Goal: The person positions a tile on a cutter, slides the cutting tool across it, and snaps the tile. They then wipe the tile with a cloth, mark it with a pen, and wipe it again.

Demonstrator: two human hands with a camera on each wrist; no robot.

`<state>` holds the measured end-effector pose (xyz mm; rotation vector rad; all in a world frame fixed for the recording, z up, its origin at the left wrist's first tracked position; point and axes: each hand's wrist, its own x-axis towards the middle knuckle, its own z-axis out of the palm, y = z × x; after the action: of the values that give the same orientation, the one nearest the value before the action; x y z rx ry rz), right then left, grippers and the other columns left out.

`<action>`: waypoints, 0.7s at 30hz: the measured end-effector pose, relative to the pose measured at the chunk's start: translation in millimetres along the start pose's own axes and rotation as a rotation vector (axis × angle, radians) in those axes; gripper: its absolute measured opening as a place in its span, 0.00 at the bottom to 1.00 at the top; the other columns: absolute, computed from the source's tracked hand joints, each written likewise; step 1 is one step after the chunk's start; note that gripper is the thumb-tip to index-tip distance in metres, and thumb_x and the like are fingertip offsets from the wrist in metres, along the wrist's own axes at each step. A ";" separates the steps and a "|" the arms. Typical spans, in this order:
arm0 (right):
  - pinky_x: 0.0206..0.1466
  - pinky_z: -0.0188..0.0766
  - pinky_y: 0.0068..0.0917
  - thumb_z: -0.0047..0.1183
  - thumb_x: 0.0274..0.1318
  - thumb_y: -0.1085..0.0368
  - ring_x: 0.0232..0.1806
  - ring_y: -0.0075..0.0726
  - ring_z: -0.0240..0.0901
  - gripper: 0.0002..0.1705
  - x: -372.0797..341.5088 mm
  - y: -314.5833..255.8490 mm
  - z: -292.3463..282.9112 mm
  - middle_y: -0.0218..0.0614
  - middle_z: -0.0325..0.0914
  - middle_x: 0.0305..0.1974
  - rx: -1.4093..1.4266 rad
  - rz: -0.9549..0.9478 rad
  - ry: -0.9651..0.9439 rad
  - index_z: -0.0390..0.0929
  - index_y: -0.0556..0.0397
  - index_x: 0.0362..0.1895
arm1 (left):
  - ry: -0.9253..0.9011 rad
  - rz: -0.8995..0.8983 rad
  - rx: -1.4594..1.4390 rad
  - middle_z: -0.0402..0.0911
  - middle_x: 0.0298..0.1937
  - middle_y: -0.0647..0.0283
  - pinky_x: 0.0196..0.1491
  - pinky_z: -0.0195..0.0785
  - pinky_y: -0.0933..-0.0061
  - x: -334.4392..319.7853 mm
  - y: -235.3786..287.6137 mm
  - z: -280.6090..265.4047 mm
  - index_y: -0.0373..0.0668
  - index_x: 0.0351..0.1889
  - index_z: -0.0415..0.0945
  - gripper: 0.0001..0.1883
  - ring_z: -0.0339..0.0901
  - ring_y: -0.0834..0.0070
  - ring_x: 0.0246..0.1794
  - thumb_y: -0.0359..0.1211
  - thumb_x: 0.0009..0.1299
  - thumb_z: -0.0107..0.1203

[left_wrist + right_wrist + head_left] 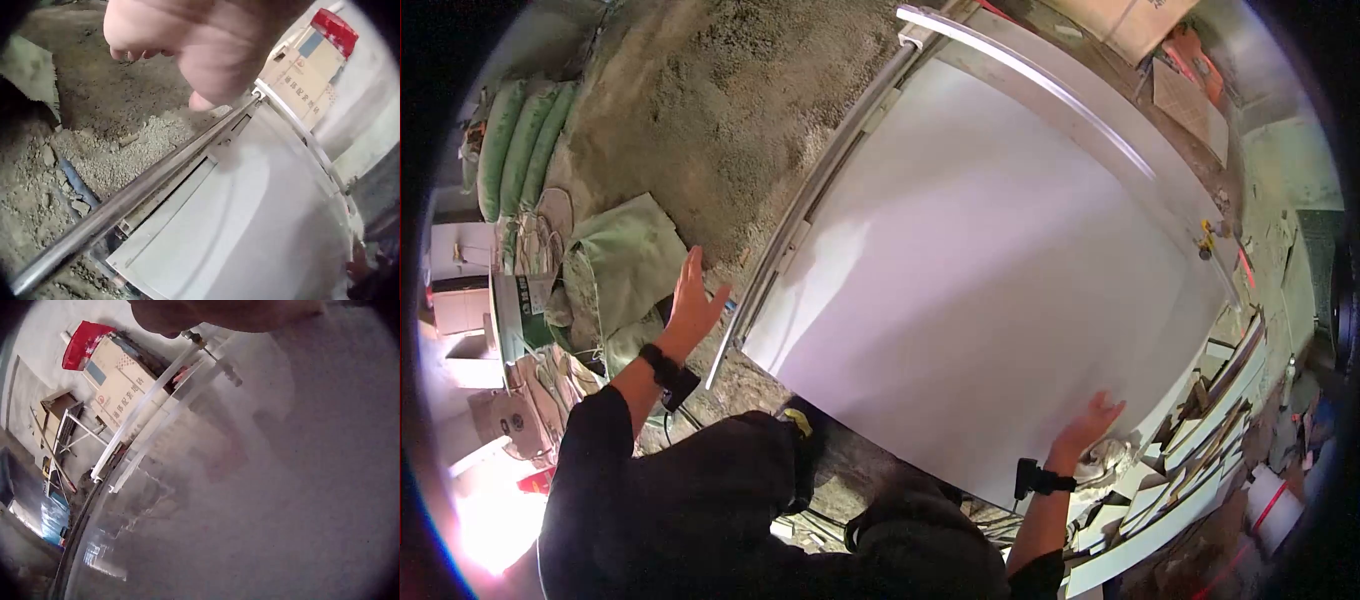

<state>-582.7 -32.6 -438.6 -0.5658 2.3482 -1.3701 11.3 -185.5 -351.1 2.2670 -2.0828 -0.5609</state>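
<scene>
Fingers spread on the left hand (690, 315), loosely bent on the right hand (1084, 430). One large, glossy white flat panel (980, 270) lies beneath the right, just beside the left. One long grey metal bar (134, 195) edges its left side, one silvery strip (1055, 82) its far side. One small brass-coloured fitting (1206, 240) sits near its far right corner.

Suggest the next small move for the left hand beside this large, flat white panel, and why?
I'd probably lower the left hand onto the long, round silver metal rail: its fingers are spread and hold nothing, and it hovers just outside that rail, while the right hand is over the near right part of the panel.
</scene>
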 end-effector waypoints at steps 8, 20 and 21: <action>0.68 0.39 0.36 0.49 0.55 0.56 0.67 0.50 0.41 0.42 -44.3 -16.6 -25.5 0.56 0.44 0.64 -0.507 -0.075 -0.115 0.41 0.64 0.64 | 0.019 0.050 0.043 0.49 0.65 0.42 0.65 0.42 0.60 18.9 29.7 24.4 0.29 0.63 0.45 0.40 0.47 0.52 0.66 0.44 0.62 0.51; 0.66 0.43 0.37 0.46 0.57 0.56 0.65 0.49 0.44 0.40 -47.5 2.5 -55.7 0.55 0.46 0.64 -0.365 0.069 -0.233 0.41 0.63 0.64 | 0.010 0.062 -0.009 0.52 0.63 0.45 0.63 0.47 0.58 -12.8 8.8 32.5 0.34 0.63 0.46 0.38 0.52 0.51 0.63 0.43 0.62 0.52; 0.65 0.45 0.37 0.46 0.57 0.52 0.65 0.48 0.46 0.41 -24.1 -44.5 -25.5 0.55 0.46 0.63 -0.322 0.219 -0.226 0.41 0.62 0.64 | 0.033 0.055 0.048 0.54 0.62 0.44 0.63 0.48 0.58 -21.6 -13.5 28.6 0.33 0.63 0.48 0.37 0.53 0.51 0.62 0.42 0.61 0.52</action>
<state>-567.8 -21.5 -385.0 -0.5022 2.3724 -0.7952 15.6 -156.6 -375.8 2.2201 -2.1590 -0.4732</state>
